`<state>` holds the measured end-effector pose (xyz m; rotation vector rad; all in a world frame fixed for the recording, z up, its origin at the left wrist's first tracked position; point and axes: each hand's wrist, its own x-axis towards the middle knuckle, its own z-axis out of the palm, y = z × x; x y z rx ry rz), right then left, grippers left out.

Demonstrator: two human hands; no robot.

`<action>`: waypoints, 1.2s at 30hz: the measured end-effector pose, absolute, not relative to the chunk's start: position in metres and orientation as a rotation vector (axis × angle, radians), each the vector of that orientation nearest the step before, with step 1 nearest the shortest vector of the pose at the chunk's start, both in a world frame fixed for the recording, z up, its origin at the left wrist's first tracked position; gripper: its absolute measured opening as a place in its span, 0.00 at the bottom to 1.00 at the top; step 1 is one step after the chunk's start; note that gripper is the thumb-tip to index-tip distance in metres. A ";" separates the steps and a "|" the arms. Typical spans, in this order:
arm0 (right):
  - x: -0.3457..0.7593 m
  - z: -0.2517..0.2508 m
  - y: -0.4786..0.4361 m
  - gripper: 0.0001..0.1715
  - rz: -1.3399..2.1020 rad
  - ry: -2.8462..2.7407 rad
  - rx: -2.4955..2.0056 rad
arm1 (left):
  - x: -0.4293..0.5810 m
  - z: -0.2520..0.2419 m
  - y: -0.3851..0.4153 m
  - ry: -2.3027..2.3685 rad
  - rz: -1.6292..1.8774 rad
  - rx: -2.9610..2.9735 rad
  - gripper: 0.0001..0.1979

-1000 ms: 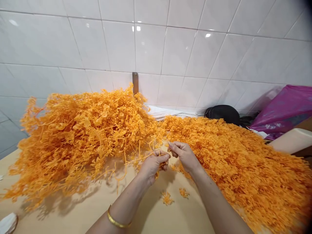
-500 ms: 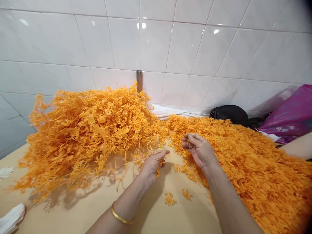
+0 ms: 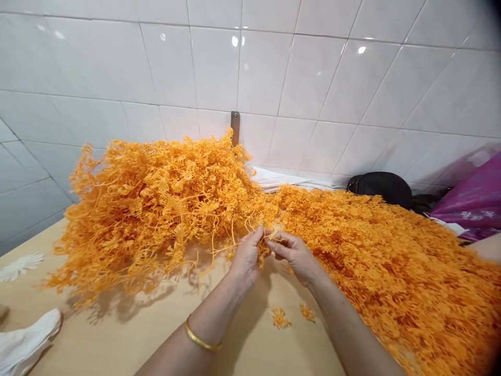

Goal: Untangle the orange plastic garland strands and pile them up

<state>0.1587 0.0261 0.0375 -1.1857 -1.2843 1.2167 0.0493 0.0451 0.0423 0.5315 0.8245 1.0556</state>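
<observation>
My left hand, with a gold bangle on its wrist, is closed on an orange plastic flower sprig whose thin stem trails left toward a tall heap of branched orange sprigs. Fingertips of my right hand meet the left fingers and pinch a small orange piece at the sprig's end. To the right spreads a wide pile of loose orange flower pieces. Two single pieces, a flower piece and another flower piece, lie on the table below my hands.
A white cloth and a white flower-shaped piece lie on the tan table at left. Behind the pile sit a black bag and a purple bag. The tiled wall bounds the back.
My right hand has moved left from above the loose pile and now meets my left hand at the sprig. The view has shifted slightly, moving the scene rightward.
</observation>
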 end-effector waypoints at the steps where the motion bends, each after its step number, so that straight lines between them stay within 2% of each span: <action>1: 0.162 0.037 0.027 0.12 1.227 -1.225 -1.180 | 0.049 0.042 0.046 0.827 1.063 0.519 0.09; 6: 0.175 0.043 0.027 0.12 1.353 -1.188 -1.128 | 0.045 0.042 0.050 0.806 1.056 0.485 0.07; 12: 0.174 0.044 0.028 0.16 1.214 -1.195 -1.142 | 0.045 0.039 0.045 0.794 1.004 0.681 0.12; 19: 0.174 0.045 0.025 0.11 1.374 -1.127 -1.035 | 0.048 0.038 0.043 0.959 1.078 0.797 0.04; 22: 0.177 0.045 0.025 0.12 1.464 -1.150 -0.998 | 0.048 0.037 0.044 0.982 1.101 0.885 0.02; 25: 0.179 0.043 0.027 0.10 1.379 -1.198 -1.061 | 0.046 0.035 0.046 0.936 1.089 0.987 0.04; 29: 0.180 0.042 0.028 0.11 1.201 -1.350 -1.142 | 0.043 0.035 0.050 0.863 0.949 0.777 0.07; 36: 0.185 0.053 0.022 0.13 1.172 -1.599 -1.193 | 0.041 0.040 0.052 0.604 0.815 0.364 0.09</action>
